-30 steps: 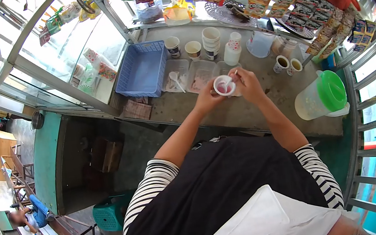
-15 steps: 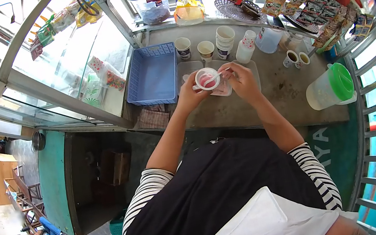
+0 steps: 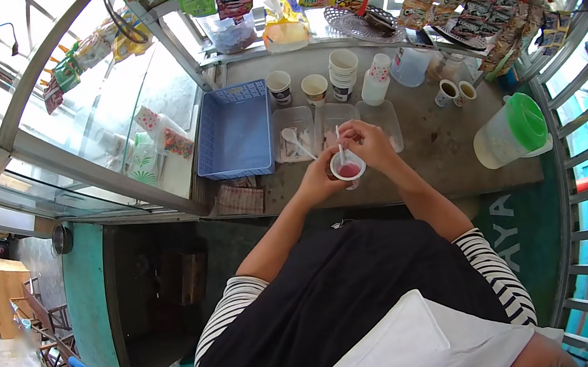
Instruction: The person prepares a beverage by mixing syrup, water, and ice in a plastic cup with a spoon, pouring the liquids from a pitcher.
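Note:
My left hand (image 3: 319,182) is wrapped round a small white cup (image 3: 348,165) with pink contents, held above the counter's front part. From the right, my right hand (image 3: 366,144) pinches a thin white spoon (image 3: 340,148) that stands upright in the cup. Behind the hands are several clear plastic containers; the left one (image 3: 292,119) holds small pale pieces, and a white spoon (image 3: 291,137) lies across it. Part of the middle container (image 3: 330,119) is hidden behind my right hand.
A blue basket (image 3: 240,167) is left of the containers. Paper cups (image 3: 278,83), a stacked column of cups (image 3: 343,70) and a white bottle (image 3: 375,84) stand behind. A green-lidded jug (image 3: 514,131) is at right. A folded cloth (image 3: 239,198) lies front left. Sachets hang above.
Both hands have moved down, toward my body, with the cup. The spoon in the cup now stands more upright, and the containers behind show more fully.

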Demonstrator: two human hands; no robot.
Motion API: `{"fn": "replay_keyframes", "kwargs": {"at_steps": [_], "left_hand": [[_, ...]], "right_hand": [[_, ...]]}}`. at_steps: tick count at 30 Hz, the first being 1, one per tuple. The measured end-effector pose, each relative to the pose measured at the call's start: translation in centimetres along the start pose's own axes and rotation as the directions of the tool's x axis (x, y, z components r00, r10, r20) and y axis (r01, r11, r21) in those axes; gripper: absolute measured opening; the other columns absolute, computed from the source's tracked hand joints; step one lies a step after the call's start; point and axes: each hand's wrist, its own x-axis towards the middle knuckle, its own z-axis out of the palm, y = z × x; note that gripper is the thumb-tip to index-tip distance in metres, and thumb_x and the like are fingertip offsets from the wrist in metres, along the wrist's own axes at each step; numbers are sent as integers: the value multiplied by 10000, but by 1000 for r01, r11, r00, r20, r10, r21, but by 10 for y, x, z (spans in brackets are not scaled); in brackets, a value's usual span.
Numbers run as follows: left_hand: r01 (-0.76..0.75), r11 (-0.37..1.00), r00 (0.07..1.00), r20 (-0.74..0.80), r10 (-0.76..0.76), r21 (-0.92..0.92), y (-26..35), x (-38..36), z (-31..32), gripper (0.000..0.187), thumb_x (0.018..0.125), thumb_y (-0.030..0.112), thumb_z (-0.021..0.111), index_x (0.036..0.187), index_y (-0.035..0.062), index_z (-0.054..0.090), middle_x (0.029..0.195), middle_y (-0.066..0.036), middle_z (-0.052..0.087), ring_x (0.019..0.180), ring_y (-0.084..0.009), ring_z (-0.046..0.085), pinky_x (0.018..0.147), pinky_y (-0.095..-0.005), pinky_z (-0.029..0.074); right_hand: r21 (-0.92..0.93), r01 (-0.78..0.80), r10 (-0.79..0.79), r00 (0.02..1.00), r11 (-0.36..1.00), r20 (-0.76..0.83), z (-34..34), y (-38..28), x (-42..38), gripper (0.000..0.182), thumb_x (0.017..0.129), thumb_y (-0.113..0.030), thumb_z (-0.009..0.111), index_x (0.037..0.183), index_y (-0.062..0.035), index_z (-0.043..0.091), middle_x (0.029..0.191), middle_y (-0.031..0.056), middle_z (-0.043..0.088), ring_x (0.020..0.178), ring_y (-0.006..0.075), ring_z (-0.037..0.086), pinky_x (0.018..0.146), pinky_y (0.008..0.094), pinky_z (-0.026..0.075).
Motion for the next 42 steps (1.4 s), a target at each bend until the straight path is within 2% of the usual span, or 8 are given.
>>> {"fn": "replay_keyframes", "kwargs": {"at_steps": [10, 15, 23, 25, 27, 33, 39, 42], "left_hand": [[-179, 971, 970, -137, 201, 156, -35, 37, 77, 891, 693, 77, 864, 1418, 93, 346, 1223, -125, 613, 1097, -203, 641, 926, -326, 535], [-173, 954, 929, -282, 241, 245, -36, 63, 147, 743, 697, 109, 858, 1342, 116, 492, 1225, -113, 617, 1085, -206, 647, 898, -326, 536], [-184, 924, 885, -352, 304, 334, -50, 98, 230, 681, 702, 158, 857, 1318, 120, 571, 1216, -101, 623, 1085, -208, 635, 853, -334, 536], [-184, 923, 872, -376, 312, 339, -54, 103, 247, 685, 700, 172, 863, 1318, 122, 571, 1213, -103, 625, 1085, -214, 635, 854, -334, 534], [-173, 923, 859, -405, 313, 345, -58, 105, 259, 679, 701, 179, 865, 1310, 114, 573, 1206, -109, 627, 1080, -231, 639, 866, -332, 530], [-113, 922, 849, -446, 283, 371, -79, 111, 272, 652, 707, 184, 850, 1290, 90, 575, 1211, -120, 623, 1097, -268, 632, 920, -357, 510], [-106, 894, 840, -441, 314, 434, -88, 111, 270, 650, 701, 184, 837, 1286, 78, 573, 1235, -135, 618, 1132, -302, 617, 967, -379, 485], [-122, 870, 837, -422, 349, 477, -93, 112, 269, 628, 710, 161, 818, 1281, 83, 570, 1244, -145, 611, 1135, -303, 615, 957, -374, 492]], "right_hand": [[-77, -78, 77, 997, 994, -16, -77, 31, -24, 204, 842, -162, 760, 995, -38, 712, 843, 89, 721, 731, 147, 675, 693, 284, 540], [-89, -9, 7, 1000, 996, -15, -155, 46, -50, 177, 864, -156, 742, 982, -28, 713, 856, 91, 703, 728, 161, 659, 685, 287, 522], [-539, 149, -400, 831, 829, -386, -322, 88, -162, 85, 930, -88, 616, 942, -9, 644, 895, 141, 625, 844, 265, 612, 793, 355, 480], [-546, 1, -325, 804, 837, -497, -364, 115, -201, 124, 936, -71, 596, 1041, -4, 605, 1004, 141, 608, 910, 258, 577, 827, 363, 452], [-210, -108, -91, 650, 972, -754, -390, 166, -232, 210, 984, -142, 559, 1138, 0, 534, 1109, 117, 575, 971, 232, 543, 845, 360, 428], [147, -78, 166, 537, 986, -827, -419, 138, -206, 514, 1075, -402, 365, 1340, 30, 451, 1345, 118, 520, 1206, 215, 510, 1014, 365, 393], [542, 269, 187, 742, 796, -644, -479, 191, -175, 637, 1044, -523, 397, 1397, 3, 466, 1355, 104, 570, 1231, 234, 552, 1071, 400, 377], [786, 155, 281, 878, 599, -387, -510, 196, -161, 655, 1022, -562, 413, 1334, 1, 535, 1323, 111, 596, 1236, 240, 555, 1081, 390, 385]]}}
